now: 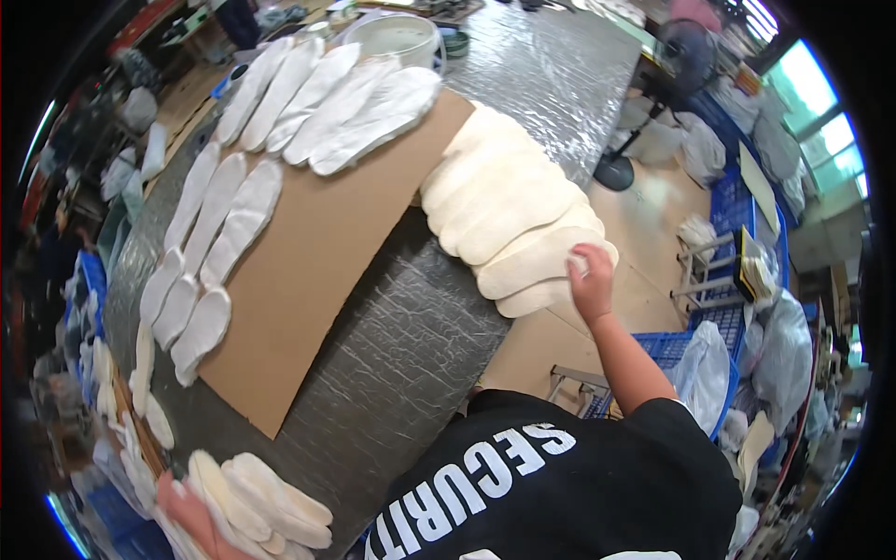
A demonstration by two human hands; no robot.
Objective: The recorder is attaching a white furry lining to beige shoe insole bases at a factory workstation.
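Note:
A fanned row of cream, shoe-shaped insoles (509,187) overlaps along the table's right edge. At its near end, my right hand (593,280) bends its fingers and thumb over the tip of a cream insole (537,264), which shows between them. Low on the left, my left hand (185,509) is beside a loose pile of cream and white insoles (271,499); its fingers are blurred and partly hidden. White, puffy insoles (359,103) lie in rows along the far and left edges of a brown cardboard sheet (308,224).
The table (411,308) has a dark, wrinkled plastic cover. A translucent bucket (397,37) stands at its far end. To the right are a black fan (686,56), blue crates (667,350), a metal-legged stool (714,271) and plastic bags (784,345).

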